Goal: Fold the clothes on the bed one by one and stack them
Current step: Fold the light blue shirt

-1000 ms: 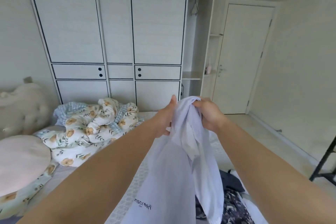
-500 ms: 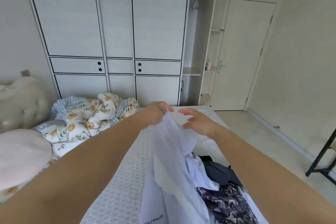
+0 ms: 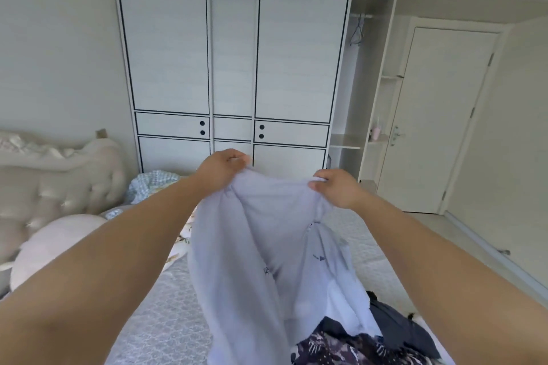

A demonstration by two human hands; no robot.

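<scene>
A pale white garment [image 3: 267, 252] hangs in front of me over the bed [image 3: 166, 305]. My left hand [image 3: 221, 170] pinches its top edge on the left. My right hand [image 3: 338, 190] grips the top edge on the right, about a forearm's width away, so the fabric is stretched between them. The garment's lower part drapes down onto a heap of clothes [image 3: 364, 341]: a dark patterned piece and a navy piece at the bottom right.
A crumpled floral duvet [image 3: 154, 184] and a round pink pillow [image 3: 56, 240] lie at the left by the padded headboard [image 3: 59, 178]. A white wardrobe [image 3: 231, 68] stands behind the bed. A closed door [image 3: 439, 115] is at the right.
My right hand, which had let go half a second ago, now grips the garment again. Both hands have moved apart and spread the top edge. My view has tilted upward.
</scene>
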